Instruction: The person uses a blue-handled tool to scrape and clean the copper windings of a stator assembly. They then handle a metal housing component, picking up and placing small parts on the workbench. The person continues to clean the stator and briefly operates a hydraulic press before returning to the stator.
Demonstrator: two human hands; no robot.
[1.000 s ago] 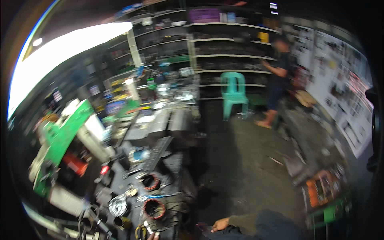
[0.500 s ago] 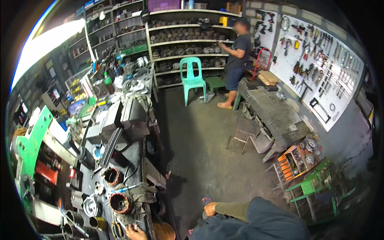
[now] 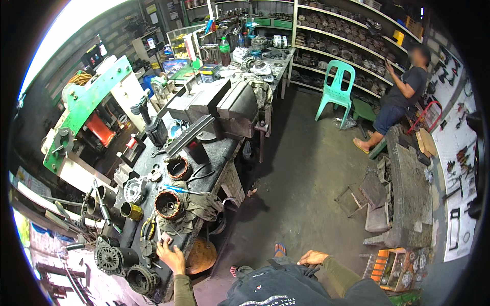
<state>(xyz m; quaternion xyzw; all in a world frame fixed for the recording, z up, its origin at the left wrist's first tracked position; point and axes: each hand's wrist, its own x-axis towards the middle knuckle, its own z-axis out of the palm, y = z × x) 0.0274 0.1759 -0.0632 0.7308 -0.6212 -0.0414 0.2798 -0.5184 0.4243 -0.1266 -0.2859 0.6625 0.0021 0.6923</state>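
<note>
My left hand reaches over the near edge of the workbench, thumb and fingers apart. Its fingertips are at a small pinkish piece whose kind I cannot make out. Beside them lie yellow-and-black pliers and a dark metal part. Just beyond, a stator with copper windings sits on a grey rag; a blue pen-like tool lies on the rag. My right hand rests by my dark shirt, its fingers curled together with nothing visible in them.
An alternator and a round housing stand at the bench's near end. A second stator, a large vise and a green press frame are farther off. A person stands near a green chair.
My view has swung left and down, bringing the near end of the bench into sight. My right hand has moved off my knee to beside my shirt. My left hand now shows spread fingers.
</note>
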